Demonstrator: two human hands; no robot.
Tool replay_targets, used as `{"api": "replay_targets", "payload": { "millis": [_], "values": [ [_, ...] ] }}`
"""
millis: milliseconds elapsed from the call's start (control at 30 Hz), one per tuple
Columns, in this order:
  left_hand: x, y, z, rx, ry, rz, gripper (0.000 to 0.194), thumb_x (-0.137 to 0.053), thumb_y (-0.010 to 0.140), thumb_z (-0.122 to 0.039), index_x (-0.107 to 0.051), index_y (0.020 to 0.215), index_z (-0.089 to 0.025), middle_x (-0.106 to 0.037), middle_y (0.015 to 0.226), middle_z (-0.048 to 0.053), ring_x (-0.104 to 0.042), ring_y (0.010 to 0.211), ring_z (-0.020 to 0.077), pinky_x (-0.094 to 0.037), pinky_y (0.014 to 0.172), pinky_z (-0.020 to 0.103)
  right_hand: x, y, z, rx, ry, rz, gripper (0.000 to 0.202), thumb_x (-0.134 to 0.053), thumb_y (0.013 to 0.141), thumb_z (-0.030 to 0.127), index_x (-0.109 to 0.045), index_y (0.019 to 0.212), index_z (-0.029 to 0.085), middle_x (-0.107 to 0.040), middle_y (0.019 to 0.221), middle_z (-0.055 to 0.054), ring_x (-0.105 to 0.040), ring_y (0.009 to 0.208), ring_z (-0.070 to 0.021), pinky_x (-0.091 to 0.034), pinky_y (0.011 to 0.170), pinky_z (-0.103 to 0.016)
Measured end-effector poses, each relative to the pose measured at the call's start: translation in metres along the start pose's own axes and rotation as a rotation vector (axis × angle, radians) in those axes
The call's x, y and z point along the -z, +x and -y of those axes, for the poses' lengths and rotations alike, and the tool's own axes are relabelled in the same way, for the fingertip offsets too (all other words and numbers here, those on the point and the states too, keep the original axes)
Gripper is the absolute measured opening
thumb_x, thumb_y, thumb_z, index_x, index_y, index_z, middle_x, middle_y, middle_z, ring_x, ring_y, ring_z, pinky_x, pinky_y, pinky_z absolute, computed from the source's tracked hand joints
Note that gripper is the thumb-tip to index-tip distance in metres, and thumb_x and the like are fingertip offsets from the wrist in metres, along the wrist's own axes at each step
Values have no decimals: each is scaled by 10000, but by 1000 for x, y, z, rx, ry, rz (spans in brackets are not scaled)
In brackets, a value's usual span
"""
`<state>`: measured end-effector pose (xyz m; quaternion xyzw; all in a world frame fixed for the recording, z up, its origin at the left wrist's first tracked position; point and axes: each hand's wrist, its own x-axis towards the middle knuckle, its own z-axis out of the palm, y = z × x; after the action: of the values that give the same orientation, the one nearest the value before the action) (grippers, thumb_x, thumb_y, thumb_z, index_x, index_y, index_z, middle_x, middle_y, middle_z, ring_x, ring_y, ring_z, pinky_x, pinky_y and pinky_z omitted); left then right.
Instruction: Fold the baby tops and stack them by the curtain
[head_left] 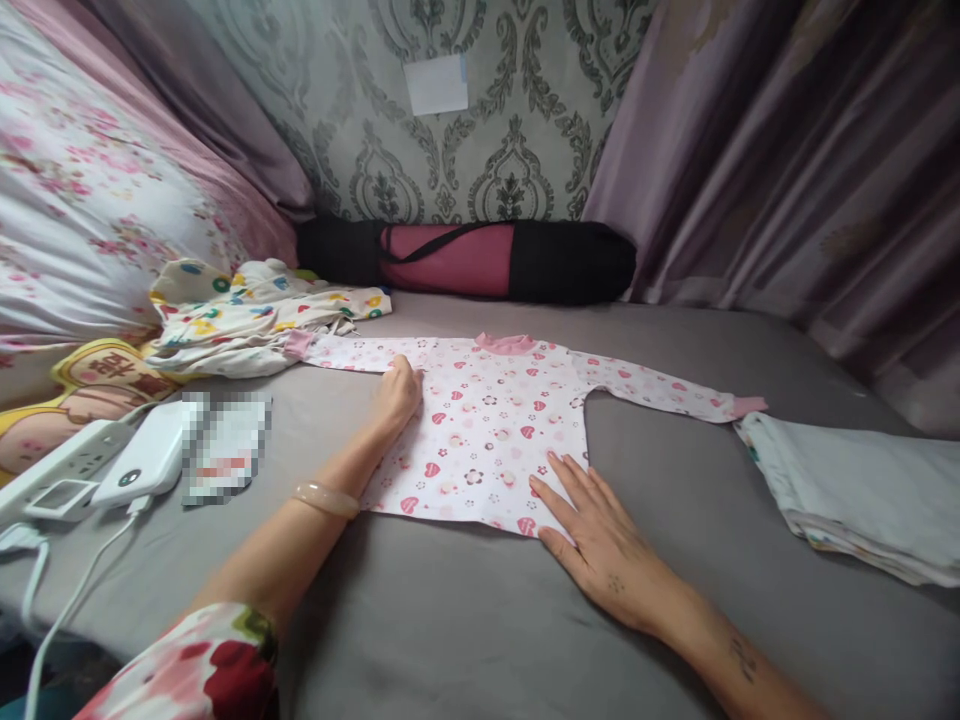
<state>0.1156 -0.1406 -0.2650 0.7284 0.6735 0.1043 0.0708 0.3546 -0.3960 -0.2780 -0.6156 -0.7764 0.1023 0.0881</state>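
A white long-sleeved child's shirt [491, 430] with pink hearts and flowers lies spread flat on the grey sheet, both sleeves stretched out sideways and its pink collar away from me. At the shirt's left armpit, my left hand [401, 392] is closed, its fingertips curled against the fabric. A pale bangle [328, 499] circles that wrist. My right hand [600, 530] rests flat with fingers spread over the shirt's lower right corner. The right cuff reaches close to a folded stack of pale clothes [877, 490]; the left cuff touches a crumpled patterned garment [255, 315].
A black and maroon roll bag [450, 258] lies along the wall. On the left are a power strip [64, 462], a white power bank [150, 455] with cables, a blurred-out packet [227, 445] and a yellow cartoon cushion [105, 375]. Curtains [720, 150] hang at the right.
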Motion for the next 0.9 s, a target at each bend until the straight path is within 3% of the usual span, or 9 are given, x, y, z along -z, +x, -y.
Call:
{"api": "replay_targets", "payload": {
  "millis": [233,400,500,633,667,733,800,900],
  "values": [
    [-1,-4,1,17,187,-30,496,-310,966,-509,-486,1195,-105,-695,978,235,-665,948,370,-451,761,385,-1,0,-2,2,20,19,543,-319,1005,498,-311,1514,308,-101,1623,-31,-124,1483,-270,-184,1199,-497],
    [0,-5,7,0,128,-40,466,-330,968,-516,-518,1146,-128,-679,984,219,-648,937,342,-438,772,384,8,-1,-2,3,94,65,556,-346,996,499,-333,1509,285,-127,1623,-50,-103,1487,-267,-139,1204,-502],
    [8,-17,18,-67,20,-3,464,-427,931,-550,-511,1138,-142,-655,932,187,-619,912,328,-441,761,397,15,-5,-6,18,213,33,545,-486,947,475,-433,1452,277,-243,1597,-71,-233,1458,-272,-229,1185,-488],
    [28,-57,31,-326,-147,-24,407,-551,875,-546,-541,1062,-185,-584,990,115,-574,885,252,-454,782,381,23,-9,-12,61,323,-93,339,-568,918,364,-610,1230,240,-532,1378,-94,-513,1255,-241,-433,1051,-400],
    [33,-70,33,-443,-203,14,392,-565,868,-546,-550,1042,-195,-574,996,92,-564,862,222,-457,781,361,24,-9,-12,101,328,-109,270,-555,928,338,-637,1165,236,-593,1286,-88,-551,1192,-232,-453,1018,-386],
    [41,-95,36,-677,-306,261,383,-583,860,-554,-566,1030,-212,-579,998,60,-556,854,187,-463,762,313,27,-6,-11,161,326,-133,193,-509,955,292,-668,1045,232,-664,1119,-75,-596,1079,-218,-471,959,-370],
    [46,-115,38,-803,-316,440,408,-618,832,-570,-575,1031,-216,-586,1007,53,-548,862,182,-462,749,293,29,-1,-10,149,327,-163,211,-469,969,262,-676,945,225,-690,1006,-63,-615,983,-207,-476,902,-354],
    [44,-131,42,-849,-283,420,365,-620,848,-523,-572,1031,-210,-583,1010,60,-534,878,189,-450,761,302,31,8,-7,0,365,-190,254,-467,962,277,-661,811,213,-694,869,-33,-620,826,-177,-469,776,-303]
  ]
}}
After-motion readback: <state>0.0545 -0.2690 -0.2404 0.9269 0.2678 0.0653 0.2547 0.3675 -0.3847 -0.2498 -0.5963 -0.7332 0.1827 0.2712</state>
